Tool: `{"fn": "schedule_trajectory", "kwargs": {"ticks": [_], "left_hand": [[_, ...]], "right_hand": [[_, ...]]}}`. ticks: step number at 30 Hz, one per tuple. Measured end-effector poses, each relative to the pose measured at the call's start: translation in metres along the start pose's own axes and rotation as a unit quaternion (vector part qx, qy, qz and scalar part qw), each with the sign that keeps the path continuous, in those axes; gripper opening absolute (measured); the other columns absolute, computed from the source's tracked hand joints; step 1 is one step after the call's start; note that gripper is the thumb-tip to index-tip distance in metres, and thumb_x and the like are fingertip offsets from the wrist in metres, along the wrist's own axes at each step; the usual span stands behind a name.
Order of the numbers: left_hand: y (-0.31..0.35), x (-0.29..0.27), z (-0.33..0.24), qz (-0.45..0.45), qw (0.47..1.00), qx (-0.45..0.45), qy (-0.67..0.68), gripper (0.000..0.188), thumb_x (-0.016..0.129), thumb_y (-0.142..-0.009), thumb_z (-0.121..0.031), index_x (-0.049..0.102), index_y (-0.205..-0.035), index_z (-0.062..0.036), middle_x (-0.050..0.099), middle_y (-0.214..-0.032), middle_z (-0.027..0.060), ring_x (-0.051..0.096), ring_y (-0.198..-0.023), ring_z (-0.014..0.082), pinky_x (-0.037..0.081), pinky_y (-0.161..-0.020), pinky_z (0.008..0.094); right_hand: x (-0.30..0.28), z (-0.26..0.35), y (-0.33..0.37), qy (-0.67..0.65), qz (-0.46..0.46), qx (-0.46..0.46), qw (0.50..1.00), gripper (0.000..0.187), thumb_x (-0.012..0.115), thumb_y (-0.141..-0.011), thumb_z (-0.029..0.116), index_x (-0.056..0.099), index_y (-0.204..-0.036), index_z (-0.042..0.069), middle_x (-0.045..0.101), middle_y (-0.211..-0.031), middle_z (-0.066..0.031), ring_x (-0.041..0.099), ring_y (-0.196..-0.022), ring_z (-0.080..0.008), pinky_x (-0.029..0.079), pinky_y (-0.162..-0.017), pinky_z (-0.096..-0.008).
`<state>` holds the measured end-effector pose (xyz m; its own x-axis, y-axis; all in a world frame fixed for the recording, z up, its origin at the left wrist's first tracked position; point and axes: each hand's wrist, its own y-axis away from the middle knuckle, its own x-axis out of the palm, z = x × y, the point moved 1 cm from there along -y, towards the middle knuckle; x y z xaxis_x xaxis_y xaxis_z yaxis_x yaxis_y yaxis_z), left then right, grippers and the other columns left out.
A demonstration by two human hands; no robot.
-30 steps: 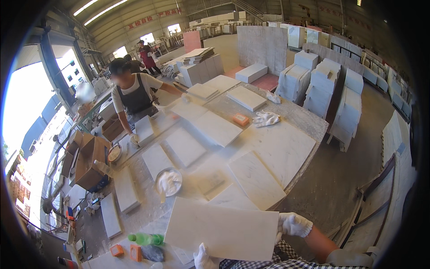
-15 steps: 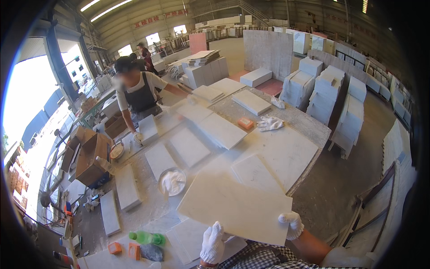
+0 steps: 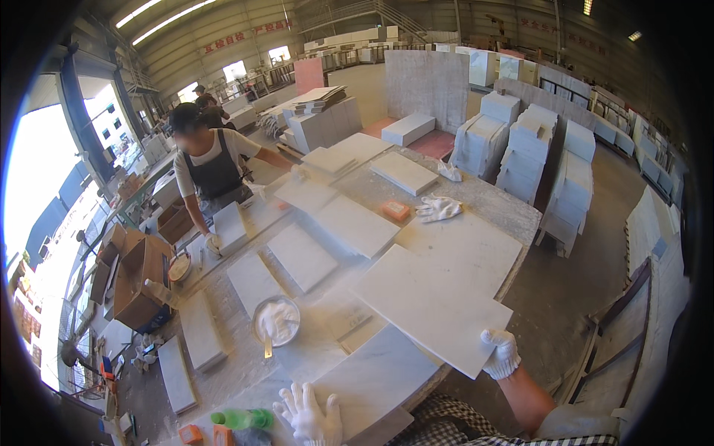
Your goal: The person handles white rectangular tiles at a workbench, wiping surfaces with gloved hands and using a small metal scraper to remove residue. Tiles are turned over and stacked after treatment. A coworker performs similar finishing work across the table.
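My right hand (image 3: pixel 500 353), in a white knit glove, grips the near right corner of a pale stone tile (image 3: pixel 435 305). This tile lies across other tiles on the worktable, its near corner jutting past the edge. My left hand (image 3: pixel 311 415), also gloved, is spread open over the near end of a grey-veined marble slab (image 3: pixel 379 372); whether it touches the slab I cannot tell. A green bottle (image 3: pixel 242 418) lies left of it, beside an orange block (image 3: pixel 191 433). Further in stands a round bowl (image 3: pixel 257 316) of white paste, with a yellowish strip (image 3: pixel 268 346) at its rim.
Across the table a person in a dark apron (image 3: pixel 210 167) handles tiles. Several loose tiles (image 3: pixel 301 256), a spare white glove (image 3: pixel 440 209) and an orange block (image 3: pixel 396 211) lie about. A cardboard box (image 3: pixel 145 286) is at the left; slab stacks (image 3: pixel 526 152) stand beyond at the right.
The pale tile has moved right and away from me, onto the tiles there. My left hand has let go of it and moved left, exposing the veined slab. My right hand still grips it.
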<state>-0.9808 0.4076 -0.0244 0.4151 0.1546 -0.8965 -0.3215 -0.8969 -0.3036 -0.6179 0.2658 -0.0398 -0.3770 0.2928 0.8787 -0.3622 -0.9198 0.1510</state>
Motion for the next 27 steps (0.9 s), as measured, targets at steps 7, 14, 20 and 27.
{"fn": "schedule_trajectory", "kwargs": {"ticks": [7,14,20,27], "left_hand": [[0.0,-0.001,-0.004,0.021,0.999,-0.019,-0.025,0.067,0.072,-0.092,-0.044,0.056,-0.145,-0.0054,0.05,-0.154,0.0253,0.038,-0.146,0.0513,0.024,-0.12,0.0657],[-0.003,-0.012,-0.01,0.063,0.997,-0.037,-0.032,0.066,0.073,-0.092,-0.039,0.056,-0.146,-0.0049,0.048,-0.156,0.0246,0.034,-0.148,0.0502,0.018,-0.123,0.0646],[-0.006,-0.015,-0.012,0.056,0.998,-0.027,-0.023,0.066,0.076,-0.09,-0.036,0.056,-0.145,-0.0047,0.049,-0.154,0.0235,0.035,-0.148,0.0494,0.017,-0.123,0.0652],[-0.007,-0.016,-0.012,0.077,0.996,-0.042,-0.023,0.068,0.078,-0.088,-0.033,0.056,-0.145,-0.0046,0.051,-0.153,0.0245,0.036,-0.147,0.0494,0.016,-0.123,0.0667]], "right_hand": [[-0.024,0.012,-0.032,0.025,-0.053,-0.049,0.997,0.022,0.067,-0.095,0.015,0.067,-0.103,-0.006,0.073,-0.102,-0.0172,0.072,-0.095,-0.0313,0.058,-0.089,-0.048],[-0.035,0.019,-0.057,0.05,-0.06,-0.039,0.996,0.02,0.064,-0.095,0.014,0.067,-0.097,-0.005,0.073,-0.096,-0.0159,0.072,-0.091,-0.0307,0.058,-0.087,-0.0465],[-0.053,0.024,-0.074,0.031,-0.074,-0.034,0.996,0.045,0.07,-0.087,0.011,0.056,-0.126,-0.008,0.069,-0.119,-0.02,0.07,-0.107,-0.0348,0.057,-0.096,-0.0514],[-0.058,0.028,-0.096,0.043,-0.062,-0.04,0.996,0.014,0.069,-0.09,0.013,0.068,-0.093,-0.001,0.072,-0.091,-0.0118,0.072,-0.085,-0.0269,0.058,-0.084,-0.0445]]}}
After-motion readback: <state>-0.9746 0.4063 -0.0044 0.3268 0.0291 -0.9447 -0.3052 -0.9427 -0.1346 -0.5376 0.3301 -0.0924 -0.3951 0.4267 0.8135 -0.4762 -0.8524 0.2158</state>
